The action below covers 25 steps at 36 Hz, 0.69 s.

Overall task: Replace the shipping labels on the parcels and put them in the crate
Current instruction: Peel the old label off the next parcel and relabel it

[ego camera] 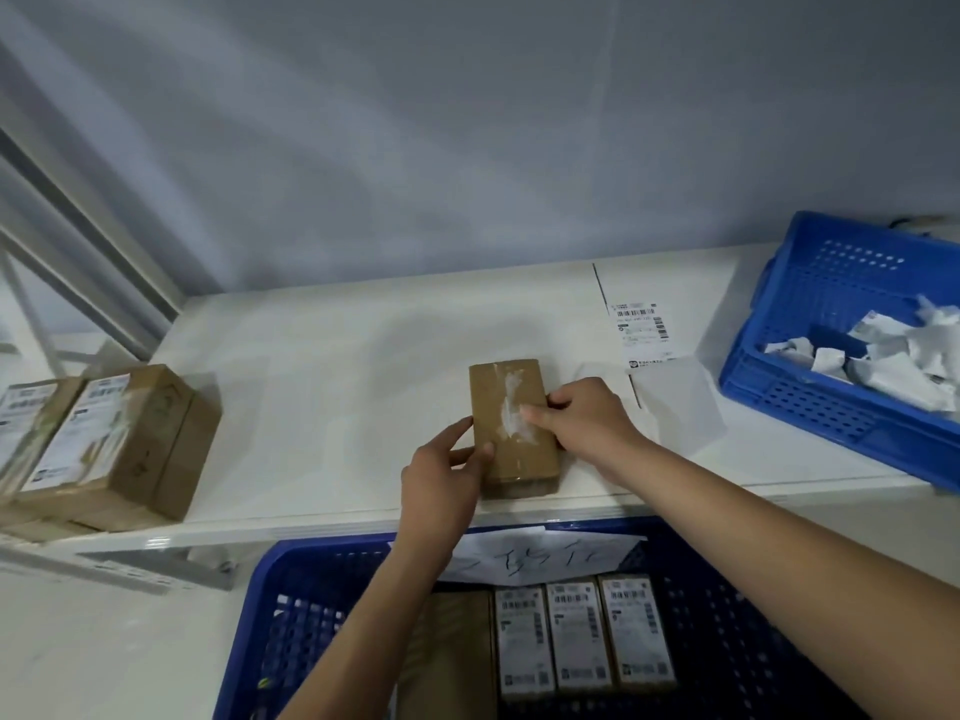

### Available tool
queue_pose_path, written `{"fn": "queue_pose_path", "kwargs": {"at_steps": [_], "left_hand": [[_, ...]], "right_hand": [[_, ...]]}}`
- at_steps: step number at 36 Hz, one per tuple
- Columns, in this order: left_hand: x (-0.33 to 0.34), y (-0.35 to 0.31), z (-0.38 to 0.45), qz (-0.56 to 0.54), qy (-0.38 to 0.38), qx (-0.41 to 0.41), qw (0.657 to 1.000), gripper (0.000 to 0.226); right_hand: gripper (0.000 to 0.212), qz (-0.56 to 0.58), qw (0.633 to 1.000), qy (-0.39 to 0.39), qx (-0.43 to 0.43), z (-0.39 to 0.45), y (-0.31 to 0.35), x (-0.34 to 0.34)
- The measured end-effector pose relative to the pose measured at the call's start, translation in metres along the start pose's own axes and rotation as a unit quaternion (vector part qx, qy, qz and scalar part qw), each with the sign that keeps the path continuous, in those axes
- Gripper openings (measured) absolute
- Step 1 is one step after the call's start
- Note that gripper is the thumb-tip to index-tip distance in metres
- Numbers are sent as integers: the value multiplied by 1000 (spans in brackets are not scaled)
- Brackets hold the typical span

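Note:
A small brown cardboard parcel (511, 423) lies flat on the white shelf (322, 366), with white label residue down its top. My left hand (441, 475) grips its left edge, thumb on the top face. My right hand (582, 418) holds its right edge, with the thumb pressing on the residue. A fresh shipping label (641, 330) lies on the shelf behind and to the right. Below the shelf stands a blue crate (291, 605) holding three labelled parcels (579, 634) side by side and a plain brown one.
A stack of labelled brown parcels (98, 444) sits at the shelf's left end. A second blue crate (810, 402) at the right holds crumpled torn labels (893, 356). A handwritten paper sign (540, 556) hangs on the lower crate's rim. A translucent backing sheet (675, 402) lies near my right hand.

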<state>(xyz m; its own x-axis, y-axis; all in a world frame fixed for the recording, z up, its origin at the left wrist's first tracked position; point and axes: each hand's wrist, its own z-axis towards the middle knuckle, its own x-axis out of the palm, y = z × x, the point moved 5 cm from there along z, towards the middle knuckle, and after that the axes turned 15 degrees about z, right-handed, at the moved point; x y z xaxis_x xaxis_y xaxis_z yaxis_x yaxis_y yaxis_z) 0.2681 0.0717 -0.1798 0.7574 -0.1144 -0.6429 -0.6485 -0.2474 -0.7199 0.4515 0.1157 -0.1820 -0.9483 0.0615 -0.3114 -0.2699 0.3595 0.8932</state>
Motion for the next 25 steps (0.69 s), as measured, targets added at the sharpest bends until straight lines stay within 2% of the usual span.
{"fn": "queue_pose_path", "kwargs": {"at_steps": [8,12,14,18,22,25], "left_hand": [[1,-3,-3,17,-32,1,999,41],[-2,-13,-2,53,-48,31,997,40],[-7,-22,-3,83,-58,47,994,40],[-11,-46,-5,138,-104,99,980,35],[8,-81,-9,184,-67,163,967,28],[33,-106,-9,196,-39,198,960,23]], "right_hand": [[41,-40,999,4,-19,-8,2,6],[29,-55,998,24,-18,-13,13,-3],[32,-41,999,-7,-19,-13,21,-18],[23,-37,995,-84,-42,-6,39,-66],[20,-79,987,-131,-50,-1,36,-115],[18,-112,984,-136,-26,1,22,-141]]}}
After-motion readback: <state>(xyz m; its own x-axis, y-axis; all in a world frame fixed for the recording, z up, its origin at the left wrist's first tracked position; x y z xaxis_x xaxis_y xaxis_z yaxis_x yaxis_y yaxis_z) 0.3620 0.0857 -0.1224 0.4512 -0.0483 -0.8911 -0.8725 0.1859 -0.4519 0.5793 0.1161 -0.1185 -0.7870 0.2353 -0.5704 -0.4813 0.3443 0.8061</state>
